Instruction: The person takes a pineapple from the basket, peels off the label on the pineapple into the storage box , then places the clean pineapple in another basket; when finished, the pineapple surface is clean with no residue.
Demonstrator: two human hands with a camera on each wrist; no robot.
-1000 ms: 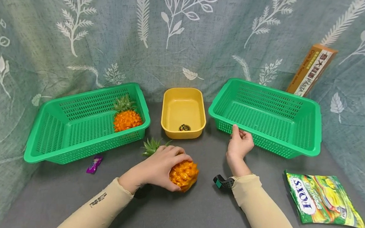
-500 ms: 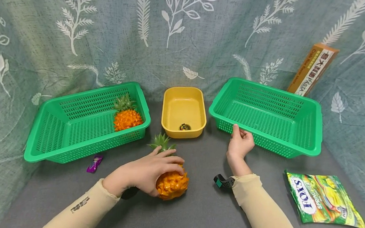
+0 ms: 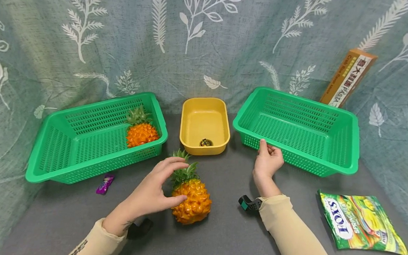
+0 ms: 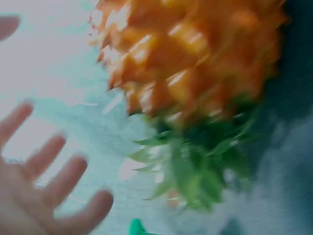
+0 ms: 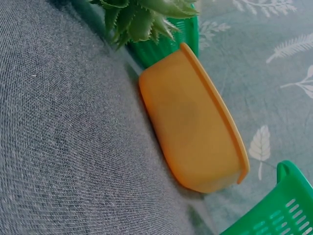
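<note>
An orange pineapple [image 3: 192,204] with a green leafy crown lies on the grey tabletop, crown pointing toward the back. Just left of it is my left hand [image 3: 149,192], thumb and fingers spread wide and curved around empty space; its thumb and fingertips overlap the fruit in the head view. In the left wrist view the fingers [image 4: 68,181] are apart from the pineapple [image 4: 195,54]. My right hand [image 3: 269,164] pinches the front rim of the right green basket [image 3: 310,159], thumb on the rim and fingers curled below.
At left, a green basket [image 3: 96,162] holds another pineapple [image 3: 142,134]. A yellow tub [image 3: 204,150] stands between the baskets. A purple wrapped candy [image 3: 105,184] lies front left, a FOX'S bag [image 3: 363,223] front right. A pasta box [image 3: 349,78] leans behind the right basket.
My left hand has turned the pineapple so its crown points backward, shifted it slightly left and nearer, then let go and drawn left. My right hand has stayed at the basket rim.
</note>
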